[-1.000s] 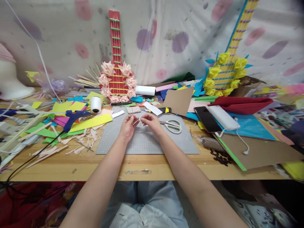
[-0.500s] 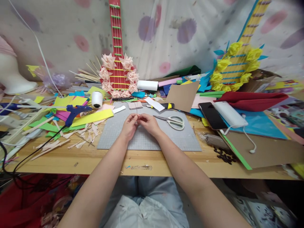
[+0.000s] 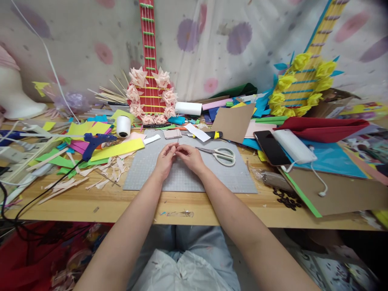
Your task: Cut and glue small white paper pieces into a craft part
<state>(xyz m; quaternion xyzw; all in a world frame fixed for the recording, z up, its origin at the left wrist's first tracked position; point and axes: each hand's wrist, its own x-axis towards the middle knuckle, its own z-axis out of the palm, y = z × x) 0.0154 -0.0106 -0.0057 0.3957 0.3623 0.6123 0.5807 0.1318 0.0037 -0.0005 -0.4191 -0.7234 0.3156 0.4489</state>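
Over the grey cutting mat (image 3: 145, 178), my left hand (image 3: 165, 161) and my right hand (image 3: 190, 158) meet at the fingertips, both pinched closed. Between them is a thin dark strand (image 3: 178, 141), of which only a short end shows above the fingers; the rest is hidden. Scissors (image 3: 223, 157) lie just right of my right hand, blades toward it. Beyond my fingers sit a small pale pink card-like piece (image 3: 172, 134), a white paper strip (image 3: 197, 132) and a yellow-and-black utility knife (image 3: 216, 134).
Paper scraps (image 3: 118, 165) and a blue glue gun (image 3: 93, 144) lie left. A red paper guitar with pink flowers (image 3: 151, 97) and a yellow one (image 3: 298, 87) stand behind. A phone (image 3: 269, 147), a white power bank (image 3: 294, 145) and brown cardboard (image 3: 339, 194) are right.
The thin dark strand stood up as a tall loop above my fingertips; now just a short end shows. My hands stay in nearly the same place.
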